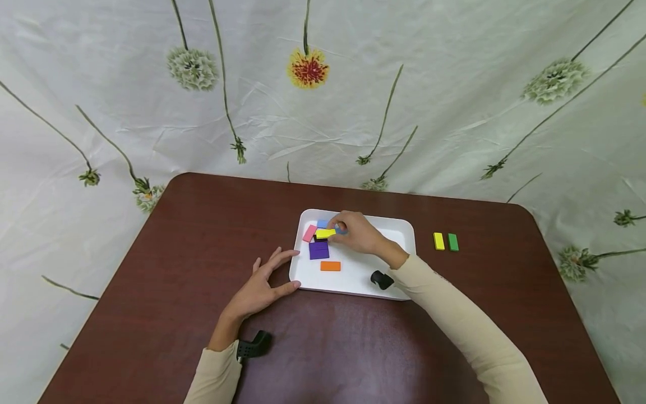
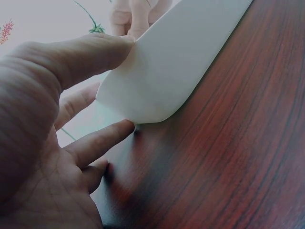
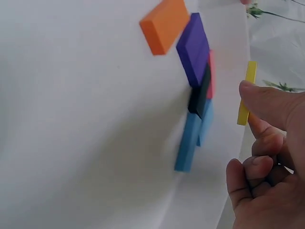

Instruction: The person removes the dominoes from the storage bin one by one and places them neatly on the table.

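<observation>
Between thumb and finger, my right hand (image 1: 355,231) pinches a flat yellow block (image 3: 251,71), held above the left part of a white tray (image 1: 353,283). Close under it lie a black block (image 3: 200,93), two light blue blocks (image 3: 188,143) and a pink block (image 1: 309,233). Nearer to me on the tray are purple blocks (image 1: 319,251), side by side, and an orange block (image 1: 330,266). My left hand (image 1: 262,289) has its fingers spread at the tray's left end, thumb and fingertips right at the rim.
To the right of the tray, a second yellow block (image 1: 439,241) and a green block (image 1: 453,242) lie on the brown table (image 1: 212,224). Behind the table hangs a pale cloth (image 1: 272,101) with printed flowers. Each wrist wears a black camera mount (image 1: 256,344).
</observation>
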{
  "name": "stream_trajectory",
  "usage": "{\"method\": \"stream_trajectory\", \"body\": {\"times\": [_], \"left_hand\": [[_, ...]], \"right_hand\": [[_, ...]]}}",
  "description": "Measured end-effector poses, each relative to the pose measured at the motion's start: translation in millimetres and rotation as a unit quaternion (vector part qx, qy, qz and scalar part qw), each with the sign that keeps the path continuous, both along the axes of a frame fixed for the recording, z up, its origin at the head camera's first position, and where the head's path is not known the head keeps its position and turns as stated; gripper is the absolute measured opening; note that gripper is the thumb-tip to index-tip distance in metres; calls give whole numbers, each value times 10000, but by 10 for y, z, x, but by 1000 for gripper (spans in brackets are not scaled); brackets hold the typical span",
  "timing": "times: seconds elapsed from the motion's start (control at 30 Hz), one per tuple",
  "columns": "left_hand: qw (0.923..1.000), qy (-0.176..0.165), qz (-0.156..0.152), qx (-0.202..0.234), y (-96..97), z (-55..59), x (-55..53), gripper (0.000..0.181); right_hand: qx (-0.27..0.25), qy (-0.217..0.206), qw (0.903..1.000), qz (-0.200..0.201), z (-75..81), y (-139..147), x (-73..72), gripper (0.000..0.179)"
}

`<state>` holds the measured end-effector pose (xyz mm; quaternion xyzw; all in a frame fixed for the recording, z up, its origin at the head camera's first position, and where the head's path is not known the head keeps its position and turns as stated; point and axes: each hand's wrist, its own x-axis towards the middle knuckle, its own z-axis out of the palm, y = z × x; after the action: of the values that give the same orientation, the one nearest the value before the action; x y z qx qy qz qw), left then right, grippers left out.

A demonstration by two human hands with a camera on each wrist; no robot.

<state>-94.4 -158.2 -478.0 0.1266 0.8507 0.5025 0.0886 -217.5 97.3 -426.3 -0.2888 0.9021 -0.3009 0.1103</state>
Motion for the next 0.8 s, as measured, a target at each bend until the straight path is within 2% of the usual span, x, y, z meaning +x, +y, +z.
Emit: {"method": "stream_trajectory", "body": {"times": [0.37,0.63,0.8], "left_hand": [[9999,32,-26,100,-2,1,-2,66],[9999,36,-48,84,4,-14,-7,66],[9999,45,-49,104,3,-6,-3,67]], "right_hand": [[-633,182,9941,-864,132,342,-51,23],[-702,126,9881,-1364,210,576,-99,24],[-852,229,9805,-1753,229,799,-113,23]]}}
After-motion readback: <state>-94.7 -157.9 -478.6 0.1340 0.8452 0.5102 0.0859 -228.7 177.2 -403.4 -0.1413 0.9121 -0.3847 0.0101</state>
